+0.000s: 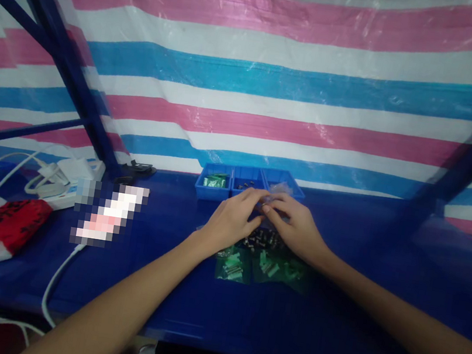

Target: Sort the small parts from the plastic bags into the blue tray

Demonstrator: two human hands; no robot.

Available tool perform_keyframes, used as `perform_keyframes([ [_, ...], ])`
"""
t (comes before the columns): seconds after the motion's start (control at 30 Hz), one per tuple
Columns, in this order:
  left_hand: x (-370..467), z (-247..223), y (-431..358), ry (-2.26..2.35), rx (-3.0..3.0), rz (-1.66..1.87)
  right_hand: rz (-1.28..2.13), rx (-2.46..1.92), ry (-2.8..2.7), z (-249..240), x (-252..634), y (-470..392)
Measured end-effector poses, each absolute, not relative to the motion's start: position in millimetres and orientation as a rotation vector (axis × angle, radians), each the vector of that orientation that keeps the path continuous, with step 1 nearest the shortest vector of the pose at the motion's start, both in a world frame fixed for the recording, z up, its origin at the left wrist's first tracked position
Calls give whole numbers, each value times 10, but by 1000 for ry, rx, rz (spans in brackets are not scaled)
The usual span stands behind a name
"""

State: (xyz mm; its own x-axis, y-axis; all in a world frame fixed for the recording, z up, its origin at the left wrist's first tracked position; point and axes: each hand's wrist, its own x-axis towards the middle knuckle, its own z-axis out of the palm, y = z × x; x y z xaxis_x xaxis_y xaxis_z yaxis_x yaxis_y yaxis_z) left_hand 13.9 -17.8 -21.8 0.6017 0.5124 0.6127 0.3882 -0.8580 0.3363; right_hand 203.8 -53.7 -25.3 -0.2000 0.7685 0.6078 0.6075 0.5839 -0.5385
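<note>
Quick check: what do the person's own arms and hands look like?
The left forearm and right forearm are bare, no sleeves in view; the left hand and right hand are ungloved, with no watch or bracelet showing.

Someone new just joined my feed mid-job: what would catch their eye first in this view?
Most likely the pink, white and blue striped sheet, which fills the background. Below it, the left hand and right hand come together over a pile of small dark parts, in front of a row of blue bins. At the left edge, a bright red item stands out against the blue table.
</note>
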Motion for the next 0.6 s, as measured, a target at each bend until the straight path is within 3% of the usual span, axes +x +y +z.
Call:
perform_keyframes([
  [0.33,144,-271,-88,681,2552,1180,602,-1018,-1734,-104,2055,-569],
  [0.6,159,-226,-154,828,2535,1152,704,-1050,-1541,-42,2178,-489],
])
